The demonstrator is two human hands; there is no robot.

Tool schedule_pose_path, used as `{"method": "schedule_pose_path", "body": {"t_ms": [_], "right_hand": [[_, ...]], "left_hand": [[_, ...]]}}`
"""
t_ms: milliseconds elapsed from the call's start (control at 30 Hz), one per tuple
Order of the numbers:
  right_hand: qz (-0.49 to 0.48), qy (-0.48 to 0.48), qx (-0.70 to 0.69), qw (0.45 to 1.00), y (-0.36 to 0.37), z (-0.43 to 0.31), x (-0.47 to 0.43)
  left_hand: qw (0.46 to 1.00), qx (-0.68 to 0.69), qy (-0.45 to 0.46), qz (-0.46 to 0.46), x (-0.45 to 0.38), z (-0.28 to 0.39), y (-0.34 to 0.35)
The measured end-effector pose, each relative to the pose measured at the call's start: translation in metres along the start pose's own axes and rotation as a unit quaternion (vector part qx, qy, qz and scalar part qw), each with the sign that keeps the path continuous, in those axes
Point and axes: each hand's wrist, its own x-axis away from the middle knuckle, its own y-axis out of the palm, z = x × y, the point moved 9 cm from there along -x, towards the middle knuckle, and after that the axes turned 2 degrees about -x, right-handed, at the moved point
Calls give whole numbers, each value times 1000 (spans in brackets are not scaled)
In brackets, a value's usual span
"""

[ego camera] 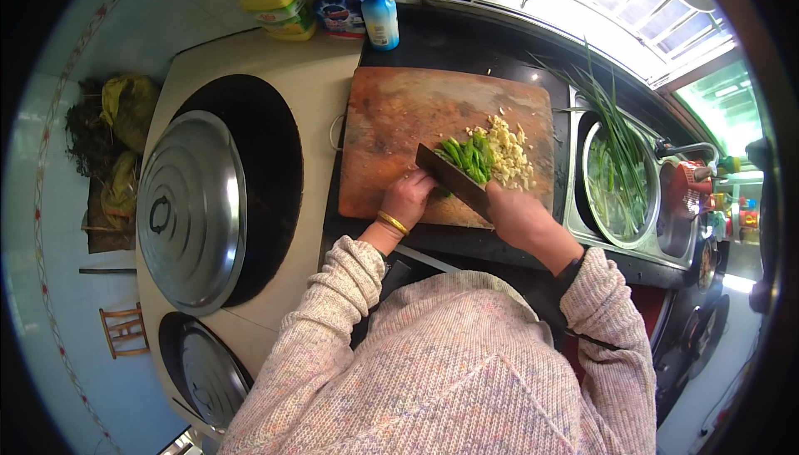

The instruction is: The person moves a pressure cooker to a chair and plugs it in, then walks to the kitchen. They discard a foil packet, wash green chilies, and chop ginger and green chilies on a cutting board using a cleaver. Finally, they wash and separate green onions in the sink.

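My right hand (519,213) grips the handle of a cleaver (454,182), whose broad dark blade slants across the wooden cutting board (393,105). Close against the blade's near side is my left hand (409,196), fingers curled together and a gold bangle at the wrist. A bit of green pepper (446,192) shows at its fingertips, mostly hidden by hand and blade. Sliced green pepper (469,157) lies in a pile just beyond the cleaver. Touching that pile on the right is a heap of chopped pale garlic (512,152).
Right of the board, a metal basin (652,205) with green onions (615,124) and water sits in the sink (677,255). A large lidded wok (193,212) is at left. Behind stand a yellow jug (274,9) and a blue spray bottle (381,18).
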Motion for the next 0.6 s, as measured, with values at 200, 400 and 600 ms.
{"method": "schedule_pose_path", "body": {"t_ms": [200,400,600], "right_hand": [[68,7,-44,997,19,-1,-4],[-6,9,-12,1000,-2,4,4],[22,-2,-17,1000,16,-3,-10]], "left_hand": [[999,-2,34,20,1,6,-4],[999,0,25,27,4,4,-5],[999,0,37,27,6,4,-6]]}}
